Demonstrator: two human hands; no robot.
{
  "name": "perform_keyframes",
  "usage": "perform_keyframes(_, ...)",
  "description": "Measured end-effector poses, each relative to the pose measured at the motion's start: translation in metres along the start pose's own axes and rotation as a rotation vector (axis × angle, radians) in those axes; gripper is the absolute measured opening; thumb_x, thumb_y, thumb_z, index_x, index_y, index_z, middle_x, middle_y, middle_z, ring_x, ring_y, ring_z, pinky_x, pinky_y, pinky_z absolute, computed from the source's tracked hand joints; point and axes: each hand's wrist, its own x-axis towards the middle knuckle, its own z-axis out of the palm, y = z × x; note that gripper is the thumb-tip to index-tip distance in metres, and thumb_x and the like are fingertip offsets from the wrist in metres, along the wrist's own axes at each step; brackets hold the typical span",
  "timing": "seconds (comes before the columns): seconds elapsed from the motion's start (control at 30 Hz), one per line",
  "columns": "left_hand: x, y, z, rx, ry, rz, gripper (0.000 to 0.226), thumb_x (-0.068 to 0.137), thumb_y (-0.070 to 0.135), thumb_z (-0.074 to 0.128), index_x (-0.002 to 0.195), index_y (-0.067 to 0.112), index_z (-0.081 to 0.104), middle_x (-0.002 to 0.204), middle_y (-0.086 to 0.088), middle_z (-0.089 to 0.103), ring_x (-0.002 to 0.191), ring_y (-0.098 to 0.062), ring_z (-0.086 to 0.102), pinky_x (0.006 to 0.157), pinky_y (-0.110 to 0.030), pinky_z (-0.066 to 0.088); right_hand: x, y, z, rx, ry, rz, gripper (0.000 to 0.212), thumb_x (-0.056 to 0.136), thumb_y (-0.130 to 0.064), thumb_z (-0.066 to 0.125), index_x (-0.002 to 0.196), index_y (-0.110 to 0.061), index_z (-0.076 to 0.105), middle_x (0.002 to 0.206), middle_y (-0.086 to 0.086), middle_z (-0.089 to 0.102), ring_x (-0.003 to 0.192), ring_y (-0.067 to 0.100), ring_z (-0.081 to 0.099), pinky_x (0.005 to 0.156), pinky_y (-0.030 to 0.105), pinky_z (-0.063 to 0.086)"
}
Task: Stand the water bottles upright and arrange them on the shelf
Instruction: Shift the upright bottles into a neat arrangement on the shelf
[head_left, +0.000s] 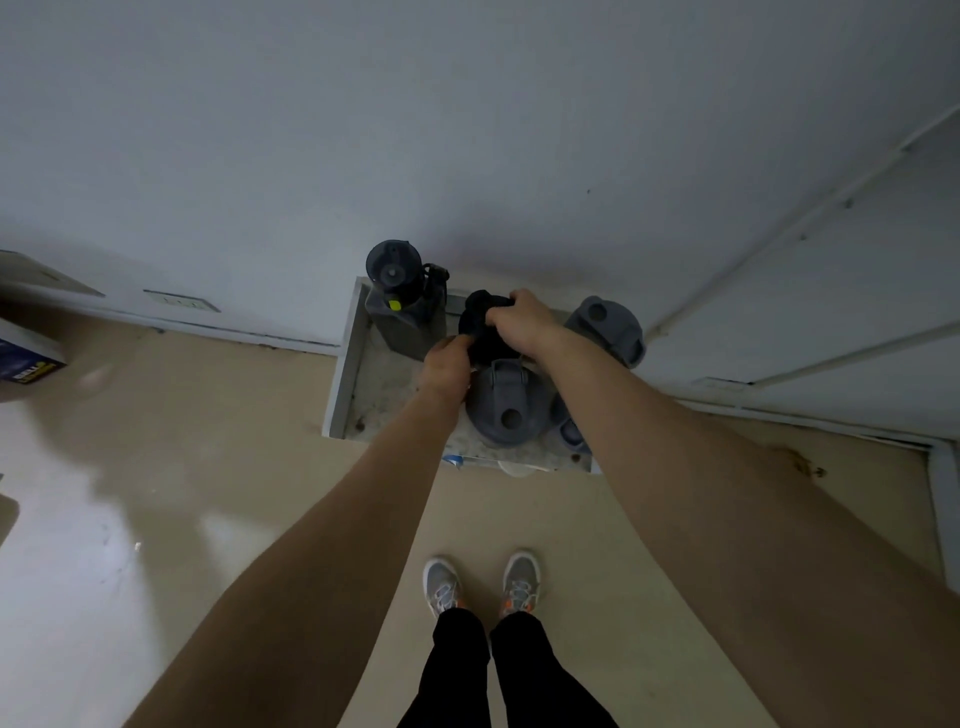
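Observation:
A black bottle (485, 332) stands on the top of a white shelf (345, 379) against the wall. My left hand (447, 364) grips its lower left side and my right hand (522, 319) grips its top right, so both hold it. Behind it to the left stands a dark square bottle with a yellow button (402, 306). In front stands a grey-lidded bottle (504, 405), and another grey-lidded bottle (608, 327) stands at the right by the wall. A smaller grey lid (569, 431) shows between my right forearm and the front bottle.
The shelf sits in a room corner with white walls behind and to the right. A beige floor lies below, with my shoes (480, 584) in front of the shelf. A blue box (28, 358) lies at the far left.

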Motion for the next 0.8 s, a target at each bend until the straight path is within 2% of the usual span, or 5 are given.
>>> perform_keyframes(0.17, 0.001, 0.005, 0.011, 0.059, -0.081, 0.028, 0.026, 0.094, 0.031, 0.048, 0.090, 0.015, 0.068, 0.099, -0.013, 0.069, 0.101, -0.030, 0.064, 0.098, -0.046, 0.051, -0.006, 0.001, -0.012, -0.084, 0.030, 0.016, 0.045, 0.090, -0.028, 0.053, 0.124, 0.000, 0.048, 0.113, 0.018, 0.056, 0.100, 0.034, 0.057, 0.067, 0.032, 0.041)
perform_keyframes(0.3, 0.002, 0.009, 0.016, 0.035, -0.112, 0.008, 0.033, 0.095, 0.033, 0.049, 0.106, 0.008, 0.068, 0.108, -0.016, 0.069, 0.099, -0.029, 0.065, 0.095, -0.044, 0.053, -0.007, -0.002, -0.014, -0.174, 0.042, 0.026, 0.036, 0.093, -0.022, 0.048, 0.117, 0.005, 0.054, 0.110, 0.022, 0.060, 0.094, 0.034, 0.060, 0.061, 0.030, 0.038)
perform_keyframes(0.43, 0.001, 0.010, 0.017, 0.044, -0.115, 0.032, 0.031, 0.095, 0.034, 0.049, 0.104, 0.010, 0.068, 0.113, -0.016, 0.068, 0.099, -0.027, 0.065, 0.095, -0.044, 0.054, -0.014, -0.008, -0.015, -0.258, 0.057, 0.007, 0.028, 0.096, -0.015, 0.045, 0.070, -0.006, 0.048, 0.072, 0.010, 0.052, 0.058, 0.020, 0.046, 0.047, 0.029, 0.033)
perform_keyframes(0.6, -0.010, 0.010, 0.014, 0.113, -0.143, 0.028, 0.042, 0.096, 0.040, 0.047, 0.116, 0.007, 0.066, 0.110, -0.014, 0.069, 0.102, -0.029, 0.064, 0.101, -0.046, 0.049, -0.029, -0.010, -0.021, -0.265, 0.131, -0.049, 0.036, 0.093, -0.014, 0.047, 0.058, -0.010, 0.038, 0.058, 0.006, 0.042, 0.049, 0.019, 0.037, 0.044, 0.028, 0.025)
perform_keyframes(0.8, -0.034, 0.001, -0.022, 0.133, -0.055, -0.007, 0.040, 0.098, 0.035, 0.047, 0.125, 0.007, 0.060, 0.119, -0.012, 0.065, 0.097, -0.024, 0.059, 0.078, -0.033, 0.045, -0.056, -0.012, -0.028, -0.097, 0.283, -0.213, 0.039, 0.091, -0.015, 0.046, 0.056, -0.015, 0.030, 0.054, 0.002, 0.030, 0.048, 0.020, 0.028, 0.049, 0.032, 0.023)
